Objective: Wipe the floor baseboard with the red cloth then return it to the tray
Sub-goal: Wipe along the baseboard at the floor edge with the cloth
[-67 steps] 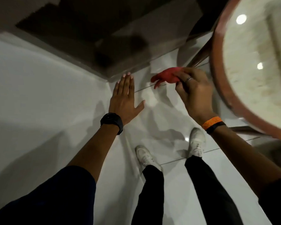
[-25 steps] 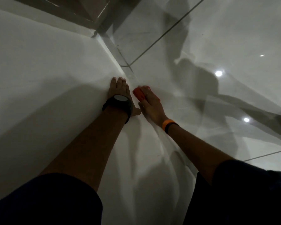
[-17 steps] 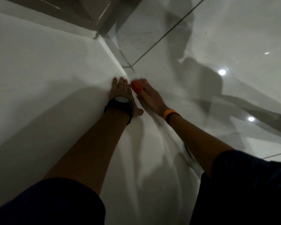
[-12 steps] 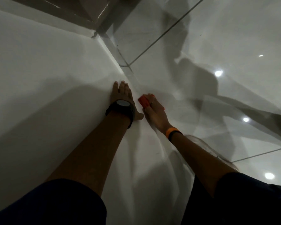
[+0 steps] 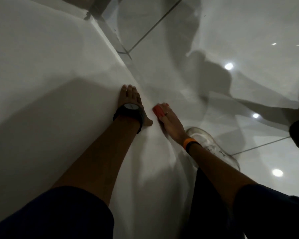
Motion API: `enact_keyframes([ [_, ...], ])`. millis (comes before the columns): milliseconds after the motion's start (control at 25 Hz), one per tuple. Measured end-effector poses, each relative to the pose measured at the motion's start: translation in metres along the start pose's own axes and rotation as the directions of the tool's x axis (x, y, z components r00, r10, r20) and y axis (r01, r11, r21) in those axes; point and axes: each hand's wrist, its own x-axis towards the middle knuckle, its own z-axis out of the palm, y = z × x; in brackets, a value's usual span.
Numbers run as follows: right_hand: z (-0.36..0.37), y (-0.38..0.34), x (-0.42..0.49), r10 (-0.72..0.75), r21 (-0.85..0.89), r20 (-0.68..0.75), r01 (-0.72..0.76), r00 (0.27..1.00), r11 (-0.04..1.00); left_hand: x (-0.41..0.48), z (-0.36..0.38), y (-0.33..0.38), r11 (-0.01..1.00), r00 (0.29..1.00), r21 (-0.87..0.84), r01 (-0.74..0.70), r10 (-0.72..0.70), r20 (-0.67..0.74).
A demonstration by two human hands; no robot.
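My right hand (image 5: 171, 122) presses the red cloth (image 5: 158, 111) against the base of the white wall, where the baseboard (image 5: 123, 47) runs along the glossy floor. Only a small bunched part of the cloth shows under my fingers. My left hand (image 5: 130, 100), with a black watch on the wrist, lies flat on the wall just left of the cloth, fingers together and holding nothing. The tray is out of view.
The white wall (image 5: 41, 66) fills the left half. Shiny grey floor tiles (image 5: 231, 40) with dark grout lines spread to the right. My white shoe (image 5: 212, 145) stands just behind my right wrist. A dark wooden piece (image 5: 93, 7) sits at the far corner.
My right hand has slid the cloth back along the baseboard toward me, after first going a little farther away. My left hand stays planted on the wall. My white shoe has come into view.
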Motion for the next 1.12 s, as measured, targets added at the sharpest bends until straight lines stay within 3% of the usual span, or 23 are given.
enact_keyframes([
  [160,-0.002,-0.002,0.023,-0.067,-0.115,0.041,0.071,0.997,0.991,-0.013,0.01,0.029,0.999,0.999,-0.003,-0.045,0.045,0.017],
  [240,-0.004,-0.003,0.034,-0.105,-0.085,0.056,0.11,0.993,0.99,-0.013,0.012,0.039,0.999,0.999,-0.005,-0.042,0.043,0.018],
  [520,-0.001,0.08,-0.051,0.055,-0.045,-0.013,-0.056,0.998,0.997,-0.027,0.018,0.058,0.998,0.998,0.003,-0.061,0.061,0.023],
  [720,-0.005,0.077,-0.026,0.024,-0.025,0.017,-0.023,1.0,0.999,-0.026,0.023,0.072,0.997,0.997,-0.006,-0.072,0.072,0.019],
  [920,-0.015,0.074,-0.048,0.093,-0.202,-0.082,-0.108,0.992,0.973,-0.047,0.021,0.078,0.995,0.995,-0.031,-0.096,0.096,0.011],
  [1040,-0.046,0.06,-0.057,0.287,0.085,-0.072,-0.281,0.955,0.956,-0.066,0.023,0.078,0.989,0.992,-0.072,-0.129,0.128,-0.019],
  [1120,-0.067,0.054,-0.069,0.429,0.389,0.037,-0.409,0.902,0.826,-0.077,0.024,0.075,0.978,0.985,-0.117,-0.17,0.166,-0.044],
])
